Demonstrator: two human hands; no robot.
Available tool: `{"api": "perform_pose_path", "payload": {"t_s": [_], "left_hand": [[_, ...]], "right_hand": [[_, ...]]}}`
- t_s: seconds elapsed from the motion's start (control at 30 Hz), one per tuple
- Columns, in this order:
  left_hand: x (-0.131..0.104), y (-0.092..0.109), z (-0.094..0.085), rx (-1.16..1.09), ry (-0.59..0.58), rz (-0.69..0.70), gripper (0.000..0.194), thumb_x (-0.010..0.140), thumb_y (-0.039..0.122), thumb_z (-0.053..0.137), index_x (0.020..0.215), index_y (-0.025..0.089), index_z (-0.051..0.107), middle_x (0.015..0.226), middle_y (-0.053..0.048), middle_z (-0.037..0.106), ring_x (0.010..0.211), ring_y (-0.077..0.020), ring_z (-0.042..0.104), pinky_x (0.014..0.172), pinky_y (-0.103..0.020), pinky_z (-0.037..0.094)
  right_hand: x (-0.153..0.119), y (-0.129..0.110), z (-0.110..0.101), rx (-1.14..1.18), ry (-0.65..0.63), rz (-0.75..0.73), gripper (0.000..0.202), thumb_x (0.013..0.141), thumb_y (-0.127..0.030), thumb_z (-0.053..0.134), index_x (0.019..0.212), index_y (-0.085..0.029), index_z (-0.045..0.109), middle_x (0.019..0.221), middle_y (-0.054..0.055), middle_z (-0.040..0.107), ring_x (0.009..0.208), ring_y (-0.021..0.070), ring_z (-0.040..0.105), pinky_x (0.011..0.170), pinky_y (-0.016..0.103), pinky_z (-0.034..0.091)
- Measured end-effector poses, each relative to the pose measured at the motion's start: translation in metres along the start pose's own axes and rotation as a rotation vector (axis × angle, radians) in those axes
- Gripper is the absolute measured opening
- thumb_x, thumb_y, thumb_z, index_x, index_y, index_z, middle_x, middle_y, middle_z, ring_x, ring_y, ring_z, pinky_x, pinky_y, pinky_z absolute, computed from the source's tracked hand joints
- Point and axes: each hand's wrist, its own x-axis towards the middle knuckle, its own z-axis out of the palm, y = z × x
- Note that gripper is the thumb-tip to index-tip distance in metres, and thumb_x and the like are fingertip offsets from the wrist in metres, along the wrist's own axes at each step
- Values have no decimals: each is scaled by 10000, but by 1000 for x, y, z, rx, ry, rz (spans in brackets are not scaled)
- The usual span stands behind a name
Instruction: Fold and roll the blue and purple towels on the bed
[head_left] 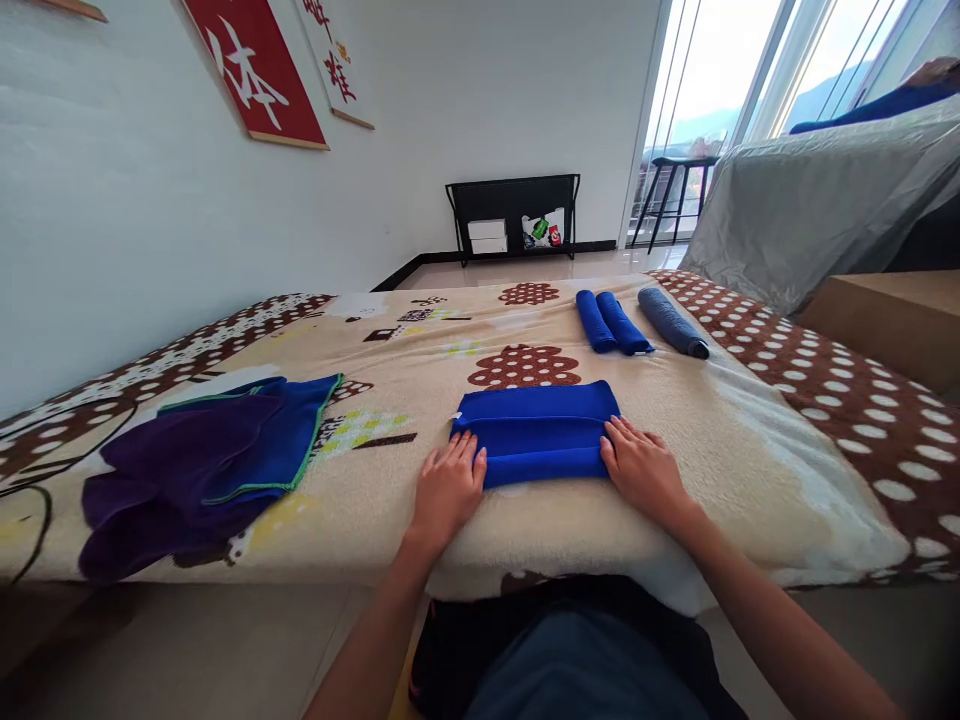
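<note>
My left hand (pixel 450 484) and right hand (pixel 646 468) are pressing down on the two ends of a folded blue cloth (pixel 538 432) — both lying palm down, fingers extended, gripping nothing between them. The cloth is lying on the patterned blanket (pixel 525 530), near the edge closest to me. Beyond it, toward the right, two blue rolls (pixel 606 322) are resting side by side, with a grayish-blue roll (pixel 673 322) just beside them. Off to my left, a loose purple cloth (pixel 176 450) is lying partly over a green-edged blue cloth (pixel 309 425).
</note>
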Motion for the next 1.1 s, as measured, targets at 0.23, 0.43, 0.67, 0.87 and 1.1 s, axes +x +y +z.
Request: {"api": "perform_pose_path", "payload": {"t_s": [0.23, 0.43, 0.67, 0.87, 1.1], "left_hand": [[11, 45, -3, -127, -119, 267, 450, 1023, 290, 315, 1330, 183, 626, 1424, -92, 590, 1370, -223, 509, 1159, -448, 366], [24, 36, 4, -132, -132, 137, 453, 1030, 320, 323, 1380, 185, 578, 1487, -95, 522, 1410, -230, 460, 1153, -463, 368], [7, 9, -1, 66, 42, -39, 418, 990, 233, 333, 1074, 153, 734, 1208, -183, 713, 1191, -322, 639, 1106, -595, 352], [33, 53, 9, -170, -168, 311, 445, 1000, 274, 338, 1332, 195, 624, 1439, -79, 581, 1363, -196, 512, 1139, -387, 384], [23, 18, 3, -82, -115, -38, 466, 1002, 307, 347, 1360, 128, 585, 1475, -152, 527, 1385, -286, 485, 1120, -524, 378]], "right_hand": [[4, -51, -6, 155, -75, -257, 409, 1030, -255, 328, 1251, -179, 664, 1330, 97, 637, 1263, 211, 582, 1059, 372, 420], [16, -51, -1, 88, -121, -124, 442, 1047, -302, 293, 1231, -120, 652, 1350, 145, 614, 1297, 249, 552, 1050, 409, 423], [4, -27, -8, -70, -33, 21, 427, 1023, -293, 346, 1071, -60, 700, 1251, 248, 643, 1229, 339, 586, 1032, 515, 405], [16, -70, 0, 64, -118, -248, 389, 1036, -256, 333, 1200, -168, 675, 1315, 103, 646, 1262, 199, 578, 1020, 337, 437], [18, -14, -4, 6, -108, -28, 398, 1040, -315, 339, 1075, -142, 696, 1274, 149, 661, 1225, 271, 606, 985, 413, 458]]}}
